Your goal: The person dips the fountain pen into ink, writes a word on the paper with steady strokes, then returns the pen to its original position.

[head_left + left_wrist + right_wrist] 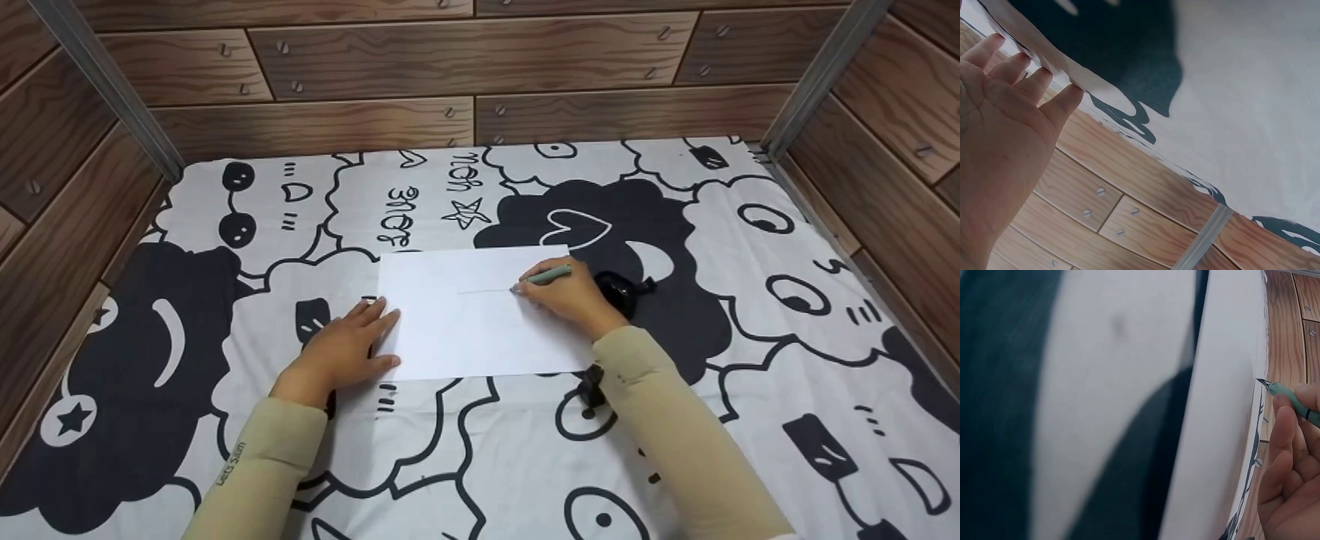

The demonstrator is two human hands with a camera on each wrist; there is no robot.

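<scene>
A white sheet of paper (465,330) lies flat on the patterned cloth, with one thin, faint line across its upper part. My right hand (566,296) pinches a green fountain pen (551,274), its tip at the right end of that line. In the right wrist view the metal nib of the fountain pen (1289,396) shows beyond the fingertips of my right hand (1292,478). At the paper's left edge my left hand (341,349) rests with fingers spread, thumb and fingertips on or beside the sheet. The left wrist view shows my left hand (1010,124) with fingers extended.
A black-and-white cartoon cloth (420,427) covers the surface. Just right of my right hand sits a glossy black rounded object (619,291), partly hidden; its kind is unclear. Wood-patterned panels (465,60) and grey metal posts (825,75) enclose the back and sides.
</scene>
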